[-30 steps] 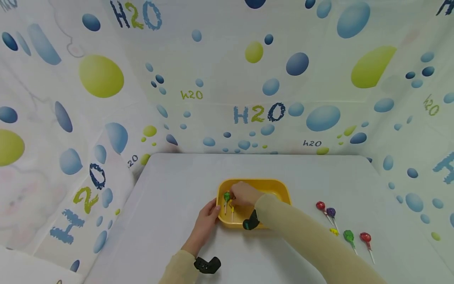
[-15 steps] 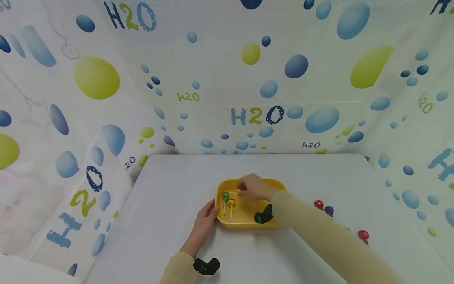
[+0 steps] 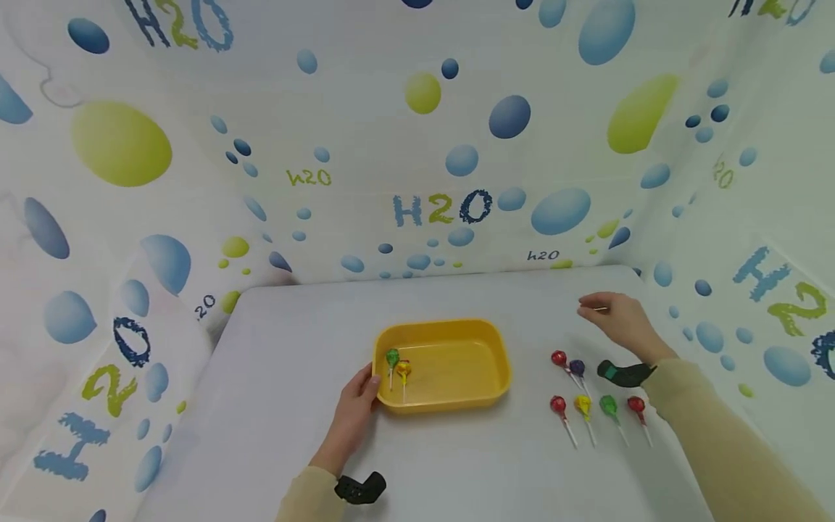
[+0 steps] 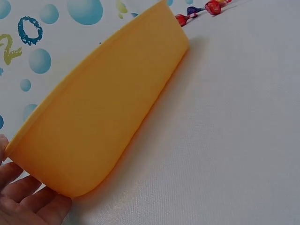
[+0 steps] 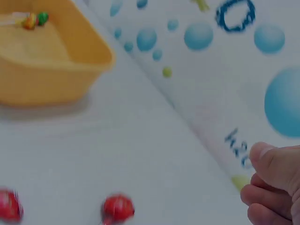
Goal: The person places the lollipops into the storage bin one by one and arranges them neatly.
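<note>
My left hand (image 3: 355,406) grips the left end of a yellow plastic tray (image 3: 450,404); in the left wrist view its thumb is at the rim and its fingers lie against the outer wall (image 4: 103,103). Inside the tray, at the left, lie a green lollipop (image 3: 392,357) and a yellow lollipop (image 3: 404,370), with a bit of red behind the yellow one. Off to the right, my right hand (image 3: 620,324) hovers beyond the loose lollipops, fingers loosely curled, with no lollipop visible in it. Nearest to it are a red lollipop (image 3: 559,358) and a purple lollipop (image 3: 577,368).
In a front row on the white table (image 3: 470,464) lie another red lollipop (image 3: 558,406), a yellow one (image 3: 583,406), a green one (image 3: 609,406) and a further red one (image 3: 636,404). A patterned curtain (image 3: 365,109) hangs behind and at both sides.
My right hand has left the tray and swung right, past the loose lollipops, uncovering the tray and the front row. The head view has turned right. My left hand stays on the tray.
</note>
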Tool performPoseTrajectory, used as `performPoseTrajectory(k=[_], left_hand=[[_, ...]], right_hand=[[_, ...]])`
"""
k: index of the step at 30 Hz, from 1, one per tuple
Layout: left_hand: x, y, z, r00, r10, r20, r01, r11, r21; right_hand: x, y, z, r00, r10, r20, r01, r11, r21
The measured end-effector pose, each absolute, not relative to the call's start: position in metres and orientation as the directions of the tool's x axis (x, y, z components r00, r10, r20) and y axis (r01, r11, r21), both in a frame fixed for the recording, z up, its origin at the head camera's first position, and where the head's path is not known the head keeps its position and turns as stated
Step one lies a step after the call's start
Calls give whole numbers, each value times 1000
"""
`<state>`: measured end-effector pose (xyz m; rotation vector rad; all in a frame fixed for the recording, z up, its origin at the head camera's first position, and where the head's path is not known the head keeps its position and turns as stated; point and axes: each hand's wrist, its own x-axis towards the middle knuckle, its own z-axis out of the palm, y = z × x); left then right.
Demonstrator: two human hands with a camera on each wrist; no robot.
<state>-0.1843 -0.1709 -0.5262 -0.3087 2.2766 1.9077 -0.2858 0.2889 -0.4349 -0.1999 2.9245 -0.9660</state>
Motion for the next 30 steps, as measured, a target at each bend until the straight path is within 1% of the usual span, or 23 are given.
performPoseTrajectory(k=[2, 5, 9, 13, 23, 30], left_hand=[[-184, -173, -526, -967, -62, -248, -255, 165, 953], [-184, -173, -526, -967, -59, -250, -256, 162, 953], [-184, -172, -524, -964, -64, -258, -265, 168, 949], [-184, -171, -521, -960, -68, -271, -279, 173, 945], [-179, -172, -520, -955, -58, -292, -298, 146, 943], [-179, -172, -520, -960, -50, -276, -280, 129, 951]], right_hand=[[-283, 303, -446, -991, -129, -47, -77, 805, -588], [-277, 313, -465, -984, -140, -113, -49, 812, -582], [-269, 311, -489, -962, -172, -213, -24, 828, -560], [-262, 308, -502, -944, -163, -287, 25, 832, -554], [-254, 304, -511, -942, -157, -296, 28, 844, -535], [-255, 303, -516, -954, -158, -257, -3, 857, -515]])
